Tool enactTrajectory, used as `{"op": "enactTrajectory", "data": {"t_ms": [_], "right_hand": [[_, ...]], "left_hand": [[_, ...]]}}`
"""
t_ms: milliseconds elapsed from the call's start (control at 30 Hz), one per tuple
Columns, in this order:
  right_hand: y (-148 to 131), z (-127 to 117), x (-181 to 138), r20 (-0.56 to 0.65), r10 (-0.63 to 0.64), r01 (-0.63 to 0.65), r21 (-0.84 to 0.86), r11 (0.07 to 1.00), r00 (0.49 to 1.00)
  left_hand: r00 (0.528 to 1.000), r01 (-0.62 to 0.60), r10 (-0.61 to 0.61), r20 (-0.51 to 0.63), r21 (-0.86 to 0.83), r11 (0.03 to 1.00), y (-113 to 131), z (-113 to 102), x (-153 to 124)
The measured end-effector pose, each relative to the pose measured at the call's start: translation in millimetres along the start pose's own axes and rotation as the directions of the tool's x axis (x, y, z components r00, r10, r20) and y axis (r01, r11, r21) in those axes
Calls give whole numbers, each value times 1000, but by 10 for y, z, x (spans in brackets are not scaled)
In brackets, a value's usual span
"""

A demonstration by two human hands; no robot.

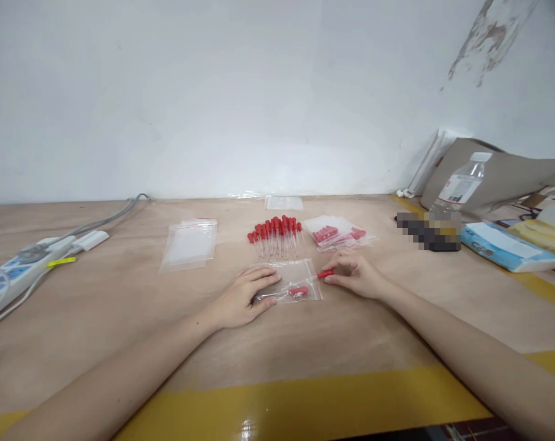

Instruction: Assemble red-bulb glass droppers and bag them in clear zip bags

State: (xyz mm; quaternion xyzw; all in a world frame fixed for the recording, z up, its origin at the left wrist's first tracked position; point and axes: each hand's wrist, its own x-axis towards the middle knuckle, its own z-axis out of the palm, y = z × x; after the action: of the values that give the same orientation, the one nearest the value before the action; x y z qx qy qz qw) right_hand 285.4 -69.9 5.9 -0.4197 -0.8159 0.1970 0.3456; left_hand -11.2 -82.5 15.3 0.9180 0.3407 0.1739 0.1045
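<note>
A clear zip bag lies flat in front of me, its open end facing right. Inside it rests at least one dropper with a red bulb. My left hand lies over the bag's left end, thumb and fingers apart, pressing on the plastic. Thumb and fingers of my right hand pinch the red bulb of another dropper at the bag's mouth. Its thin clear stem points left into the opening. Behind the bag is a row of loose droppers with red bulbs and clear stems.
Flat bags lie at left, filled dropper bags at right, and a small stack of bags by the wall. A power strip is far left. A bottle, a grey bag and a tissue pack stand right.
</note>
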Motion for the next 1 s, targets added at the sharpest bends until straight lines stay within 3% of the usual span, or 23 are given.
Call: {"op": "enactTrajectory", "data": {"t_ms": [100,233,400,633,900,1000], "right_hand": [[-51,116,40,-61,-87,75,-175,982,994],[-142,245,77,-56,-164,149,-208,967,985],[-210,270,80,26,-233,232,-250,940,972],[-228,223,61,217,-150,212,-300,930,965],[-213,324,65,66,-134,146,-243,959,989],[-224,311,59,71,-137,151,-260,954,988]], "left_hand": [[1000,6,-6,6,4,1000,5,-1,0],[1000,1,-1,4,5,1000,7,1,1],[1000,-4,4,19,25,1000,-1,3,2],[999,2,-4,38,54,999,-17,7,7],[999,2,-4,39,60,998,-16,4,5],[999,-6,4,34,61,998,-20,10,1]]}}
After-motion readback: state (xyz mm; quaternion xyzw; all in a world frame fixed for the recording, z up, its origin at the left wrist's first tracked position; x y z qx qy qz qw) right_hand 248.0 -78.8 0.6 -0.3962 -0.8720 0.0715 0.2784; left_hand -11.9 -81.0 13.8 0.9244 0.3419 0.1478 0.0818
